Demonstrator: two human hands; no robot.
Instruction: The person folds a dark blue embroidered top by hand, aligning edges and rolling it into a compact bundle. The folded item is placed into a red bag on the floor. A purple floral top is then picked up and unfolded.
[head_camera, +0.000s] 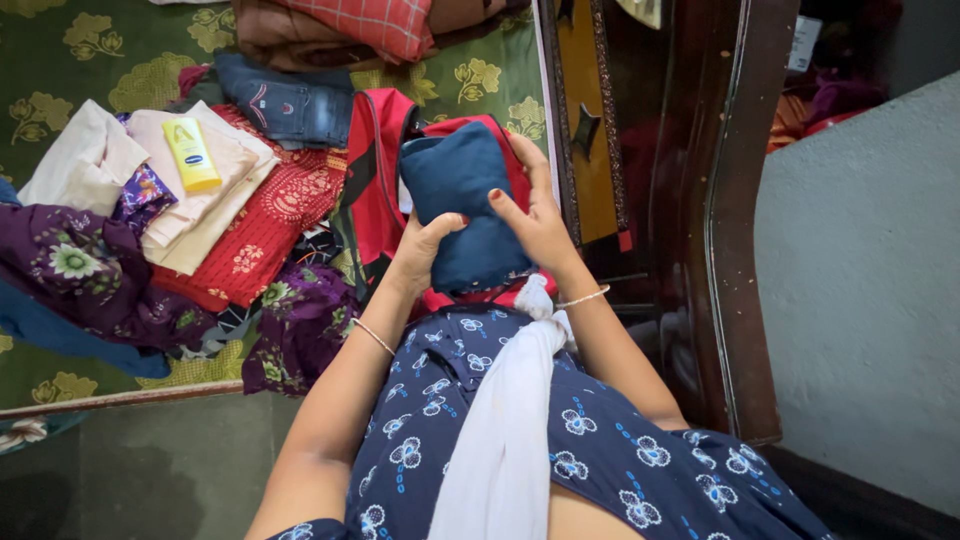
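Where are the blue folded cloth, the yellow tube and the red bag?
blue folded cloth (462, 190): head view, middle of its top face.
yellow tube (190, 153): head view, middle of its body.
red bag (375, 190): head view, its left side panel.

both forearms reach forward, bent at the elbows; left hand (425, 250) and right hand (535, 215) curl close together, fingers gripping.
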